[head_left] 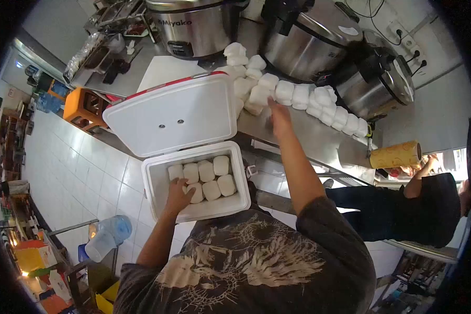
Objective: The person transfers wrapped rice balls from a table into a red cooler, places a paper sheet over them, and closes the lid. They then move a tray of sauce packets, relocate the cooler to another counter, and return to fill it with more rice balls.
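Observation:
A white cooler box (150,180) stands below me with its lid (178,112) tilted up. Inside it, white rounded packets (211,190) lie in two rows. My left hand (178,198) reaches into the box's left side, fingers apart at the packets, the thumb beside the nearest one. Over the steel counter (319,144) my right hand (280,118) stretches forward, its index finger extended to the front of a white packet (260,96). Its other fingers are partly hidden and blurred. Similar packets (300,95) line the counter in a long cluster, some stacked.
Large steel cookers (193,31) stand behind the packets. A yellow patterned roll (395,154) lies at the counter's right end. Another person (397,209) in dark clothes stands at the right. An orange stool (83,110) and a clear water bottle (110,235) are at the left.

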A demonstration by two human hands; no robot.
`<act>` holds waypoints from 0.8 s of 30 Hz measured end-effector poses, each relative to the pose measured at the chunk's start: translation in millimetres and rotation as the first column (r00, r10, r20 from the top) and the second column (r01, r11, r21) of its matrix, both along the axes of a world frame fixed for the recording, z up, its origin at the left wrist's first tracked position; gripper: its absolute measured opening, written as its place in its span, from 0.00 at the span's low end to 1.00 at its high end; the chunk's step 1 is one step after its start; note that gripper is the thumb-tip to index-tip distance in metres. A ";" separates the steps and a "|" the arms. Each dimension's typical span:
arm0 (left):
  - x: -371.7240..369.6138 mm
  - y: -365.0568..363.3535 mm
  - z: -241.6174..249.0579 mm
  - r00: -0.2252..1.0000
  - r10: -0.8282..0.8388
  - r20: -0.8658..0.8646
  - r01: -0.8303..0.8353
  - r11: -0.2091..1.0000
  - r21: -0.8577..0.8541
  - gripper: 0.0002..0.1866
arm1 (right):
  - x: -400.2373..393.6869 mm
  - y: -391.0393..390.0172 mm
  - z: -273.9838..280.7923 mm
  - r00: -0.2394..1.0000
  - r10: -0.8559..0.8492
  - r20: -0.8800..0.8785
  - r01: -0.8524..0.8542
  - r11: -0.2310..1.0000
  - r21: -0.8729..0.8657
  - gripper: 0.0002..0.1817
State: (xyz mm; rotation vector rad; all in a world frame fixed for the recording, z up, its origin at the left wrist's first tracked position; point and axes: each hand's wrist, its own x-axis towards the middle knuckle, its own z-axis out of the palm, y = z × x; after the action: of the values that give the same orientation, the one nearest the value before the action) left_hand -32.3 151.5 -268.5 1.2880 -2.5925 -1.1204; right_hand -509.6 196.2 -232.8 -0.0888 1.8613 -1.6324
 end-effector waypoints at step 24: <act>-65.2 65.9 82.4 0.834 0.443 -0.329 -0.200 0.799 0.567 0.25 | 37.8 62.2 49.6 0.953 0.241 0.185 -0.169 0.927 -0.335 0.38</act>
State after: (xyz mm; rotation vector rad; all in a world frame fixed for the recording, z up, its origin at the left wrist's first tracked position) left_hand -97.6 217.4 -186.1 1.2843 -1.7016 -1.8409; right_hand -471.8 258.4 -183.2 -0.2218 1.3629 -1.7010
